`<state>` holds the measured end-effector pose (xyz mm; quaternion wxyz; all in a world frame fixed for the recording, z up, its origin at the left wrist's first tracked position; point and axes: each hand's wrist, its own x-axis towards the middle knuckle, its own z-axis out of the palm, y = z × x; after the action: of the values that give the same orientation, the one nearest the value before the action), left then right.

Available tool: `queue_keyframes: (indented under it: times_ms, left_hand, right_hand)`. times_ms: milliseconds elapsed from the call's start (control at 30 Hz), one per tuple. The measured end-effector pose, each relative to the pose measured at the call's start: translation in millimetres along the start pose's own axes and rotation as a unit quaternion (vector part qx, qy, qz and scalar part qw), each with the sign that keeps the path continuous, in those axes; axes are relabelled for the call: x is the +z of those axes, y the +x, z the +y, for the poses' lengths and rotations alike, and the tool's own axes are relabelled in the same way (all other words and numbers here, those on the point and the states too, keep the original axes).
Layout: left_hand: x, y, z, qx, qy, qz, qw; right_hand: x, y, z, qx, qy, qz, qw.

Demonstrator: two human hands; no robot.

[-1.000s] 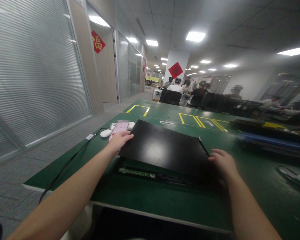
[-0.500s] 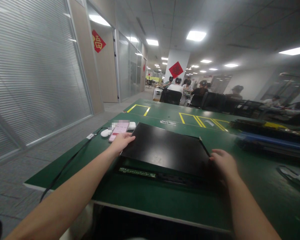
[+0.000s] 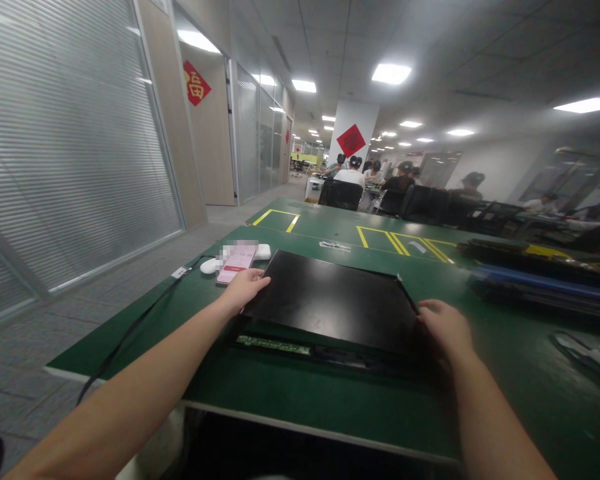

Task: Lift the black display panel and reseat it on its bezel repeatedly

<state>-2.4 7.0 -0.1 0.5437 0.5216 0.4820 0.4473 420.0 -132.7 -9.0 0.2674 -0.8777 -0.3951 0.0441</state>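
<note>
A flat black display panel (image 3: 333, 297) lies slightly tilted over the green table (image 3: 280, 393) in front of me. My left hand (image 3: 247, 288) grips its left edge, thumb on top and the other fingers partly hidden. At the right edge, my right hand (image 3: 443, 323) pinches the panel's side. Along the near side of the panel runs a narrow green circuit board (image 3: 273, 345), with a dark strip (image 3: 343, 358) continuing to its right. Whether this board is joined to the panel, I cannot tell.
A phone (image 3: 237, 263) and a white mouse (image 3: 209, 266) sit by my left hand. A black cable (image 3: 130, 330) crosses the table's left edge. Stacked dark and blue panels (image 3: 525, 283) stand at right, near a grey-white object (image 3: 587, 353). Several people sit far behind the table.
The panel's far edge looks slightly lower than before. Both hands keep their hold at the same edges, and the view has shifted a little.
</note>
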Motion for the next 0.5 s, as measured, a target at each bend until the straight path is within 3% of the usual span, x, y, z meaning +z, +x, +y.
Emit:
queue_keyframes:
  times_ms: [267, 500]
  left_hand:
    - [0.3, 1.4, -2.0, 0.017, 0.04, -0.007, 0.999]
    - [-0.6, 0.7, 0.0, 0.041, 0.09, 0.006, 0.995]
  right_hand:
    - [3.1, 2.7, 3.9, -0.026, -0.038, 0.001, 0.999]
    - [2.4, 2.2, 4.3, -0.008, -0.028, 0.001, 1.0]
